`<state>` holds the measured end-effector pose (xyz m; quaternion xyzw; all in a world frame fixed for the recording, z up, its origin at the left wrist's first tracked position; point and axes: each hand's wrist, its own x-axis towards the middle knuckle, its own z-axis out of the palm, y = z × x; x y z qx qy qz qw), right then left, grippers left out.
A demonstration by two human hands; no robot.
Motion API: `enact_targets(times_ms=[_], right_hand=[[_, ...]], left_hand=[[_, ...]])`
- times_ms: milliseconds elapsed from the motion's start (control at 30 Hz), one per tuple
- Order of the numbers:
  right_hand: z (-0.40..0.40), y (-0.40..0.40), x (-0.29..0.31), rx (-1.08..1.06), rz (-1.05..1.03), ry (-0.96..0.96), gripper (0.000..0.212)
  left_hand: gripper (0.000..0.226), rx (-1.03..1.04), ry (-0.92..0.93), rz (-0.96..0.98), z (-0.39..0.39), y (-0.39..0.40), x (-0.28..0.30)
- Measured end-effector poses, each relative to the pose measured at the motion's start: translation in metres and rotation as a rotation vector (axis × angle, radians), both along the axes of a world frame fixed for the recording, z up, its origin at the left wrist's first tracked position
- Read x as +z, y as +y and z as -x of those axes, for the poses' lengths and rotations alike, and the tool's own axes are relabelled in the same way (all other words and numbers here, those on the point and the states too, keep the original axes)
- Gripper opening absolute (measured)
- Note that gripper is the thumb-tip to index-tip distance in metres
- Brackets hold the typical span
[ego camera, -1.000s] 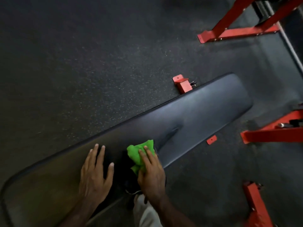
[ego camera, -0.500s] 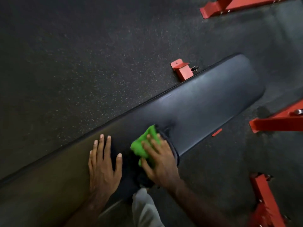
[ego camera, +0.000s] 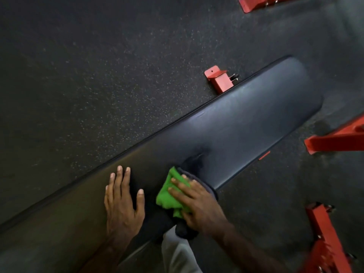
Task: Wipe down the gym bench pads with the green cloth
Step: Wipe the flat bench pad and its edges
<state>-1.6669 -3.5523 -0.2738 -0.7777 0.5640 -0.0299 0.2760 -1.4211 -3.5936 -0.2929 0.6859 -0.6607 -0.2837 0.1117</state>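
A long black bench pad (ego camera: 246, 131) runs diagonally from lower left to upper right. The crumpled green cloth (ego camera: 170, 192) lies at the gap between the two pad sections, near the front edge. My right hand (ego camera: 199, 205) presses on the cloth with straight, spread fingers and covers its right part. My left hand (ego camera: 122, 200) rests flat on the nearer pad section (ego camera: 59, 223), fingers straight, just left of the cloth and apart from it.
Dark speckled rubber floor (ego camera: 98, 75) surrounds the bench. A red bench foot (ego camera: 218, 79) sticks out beyond the pad's far edge. Red frame legs stand at the right (ego camera: 334, 142), lower right (ego camera: 327, 243) and top (ego camera: 256, 4). My grey trouser leg (ego camera: 177, 253) is below.
My right hand has pushed the cloth slightly right along the pad toward the gap. The view has tilted, so the bench end sits higher and further right. My left hand stays flat.
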Motion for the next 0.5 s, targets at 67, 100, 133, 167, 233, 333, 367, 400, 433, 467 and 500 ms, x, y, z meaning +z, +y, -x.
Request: enact_targets(times_ms=[67, 100, 133, 167, 233, 333, 367, 400, 433, 467, 500], right_hand=[[0.022, -0.016, -0.005, -0.292, 0.074, -0.010, 0.071], [0.025, -0.032, -0.006, -0.531, 0.097, -0.025, 0.071], [0.021, -0.050, -0.005, -0.742, 0.098, -0.047, 0.070], [0.007, -0.063, -0.004, -0.870, 0.085, -0.066, 0.070], [-0.031, -0.063, -0.003, -0.775, 0.076, -0.123, 0.073], [-0.077, -0.008, 0.004, -0.109, -0.052, -0.138, 0.075], [-0.074, 0.007, 0.004, 0.087, -0.061, -0.098, 0.075], [-0.063, 0.013, 0.000, 0.199, -0.020, -0.055, 0.076], [-0.052, 0.013, -0.006, 0.186, 0.041, -0.024, 0.077], [-0.043, 0.009, -0.009, 0.048, 0.077, -0.030, 0.076], [-0.040, 0.001, -0.011, -0.181, 0.109, -0.056, 0.075]], left_hand=[[0.069, 0.003, 0.003, -0.003, 0.001, 0.001, 0.000], [0.069, 0.003, 0.004, -0.006, 0.001, 0.001, -0.002], [0.068, 0.003, 0.007, -0.005, 0.001, 0.001, -0.002], [0.068, 0.003, 0.016, -0.003, 0.001, 0.002, -0.003], [0.066, 0.011, 0.039, 0.009, 0.001, 0.001, -0.003], [0.060, 0.036, 0.149, 0.025, -0.004, -0.001, 0.000], [0.059, 0.031, 0.194, 0.028, -0.009, -0.002, 0.000], [0.059, 0.009, 0.230, 0.035, -0.016, -0.003, 0.001], [0.058, -0.021, 0.246, 0.044, -0.023, -0.004, 0.002], [0.058, -0.039, 0.242, 0.053, -0.031, -0.004, 0.003], [0.057, -0.040, 0.221, 0.060, -0.040, -0.004, 0.004]])
